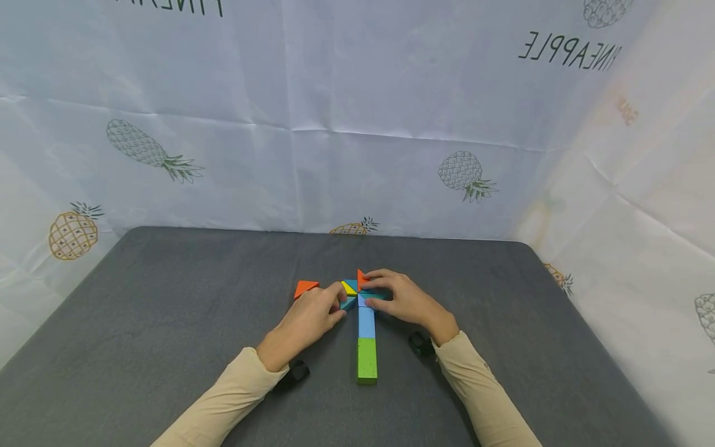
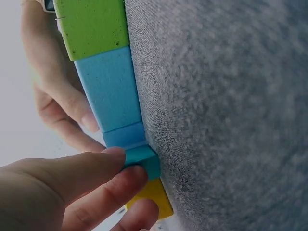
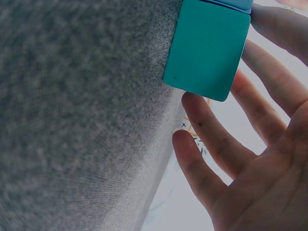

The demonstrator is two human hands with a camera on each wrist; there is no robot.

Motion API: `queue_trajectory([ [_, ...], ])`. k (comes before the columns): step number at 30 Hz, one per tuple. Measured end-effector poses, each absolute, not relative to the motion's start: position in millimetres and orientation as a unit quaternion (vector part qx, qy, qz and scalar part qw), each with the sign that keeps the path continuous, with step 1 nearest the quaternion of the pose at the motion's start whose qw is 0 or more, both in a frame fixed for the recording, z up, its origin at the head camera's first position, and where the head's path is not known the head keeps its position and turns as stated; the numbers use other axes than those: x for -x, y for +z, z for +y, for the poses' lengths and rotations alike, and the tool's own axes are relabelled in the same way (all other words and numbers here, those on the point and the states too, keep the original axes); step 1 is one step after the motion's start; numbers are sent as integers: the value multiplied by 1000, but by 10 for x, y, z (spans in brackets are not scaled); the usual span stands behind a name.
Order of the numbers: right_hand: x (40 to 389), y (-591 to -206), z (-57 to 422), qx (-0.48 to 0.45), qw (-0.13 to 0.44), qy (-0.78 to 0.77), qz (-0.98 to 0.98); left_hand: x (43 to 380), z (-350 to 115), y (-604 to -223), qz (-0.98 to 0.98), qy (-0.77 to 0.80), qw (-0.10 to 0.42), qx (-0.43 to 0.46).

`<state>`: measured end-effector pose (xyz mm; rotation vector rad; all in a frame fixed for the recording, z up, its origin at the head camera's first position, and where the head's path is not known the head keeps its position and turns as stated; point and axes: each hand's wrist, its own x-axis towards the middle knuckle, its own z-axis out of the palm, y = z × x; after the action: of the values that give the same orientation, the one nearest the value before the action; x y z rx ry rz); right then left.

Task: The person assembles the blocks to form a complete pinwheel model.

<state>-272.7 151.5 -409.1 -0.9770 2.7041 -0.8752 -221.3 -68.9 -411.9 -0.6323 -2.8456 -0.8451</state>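
My left hand [image 1: 313, 310] is at the left side of a pinwheel of triangular blocks, its thumb and index fingertip pinching a teal triangular block [image 2: 144, 161]. Just beyond it is a yellow block [image 2: 159, 195], next to my curled fingers. On the other side my right hand [image 1: 404, 298] spreads its fingers around the pinwheel. Its fingertips reach an orange triangular block [image 1: 360, 280], and its thumb is by a small blue block [image 1: 362, 300]. A teal block face [image 3: 207, 50] stands beside those fingers. The light blue block [image 1: 366, 323] and green block [image 1: 367, 360] extend toward me in line.
A separate orange triangular block [image 1: 306, 287] lies left of the pinwheel, partly behind my left hand. The grey tabletop [image 1: 167, 360] ends at a pineapple-print cloth [image 1: 313, 180] behind. Black wrist devices [image 1: 420, 343] hang at both wrists.
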Motion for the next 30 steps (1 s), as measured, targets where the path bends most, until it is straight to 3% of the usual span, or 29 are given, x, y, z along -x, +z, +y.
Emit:
queue_trajectory([
  [30, 2731, -4102, 1520, 337, 60, -290, 894, 2272, -722, -4143, -931, -295, 23, 213],
])
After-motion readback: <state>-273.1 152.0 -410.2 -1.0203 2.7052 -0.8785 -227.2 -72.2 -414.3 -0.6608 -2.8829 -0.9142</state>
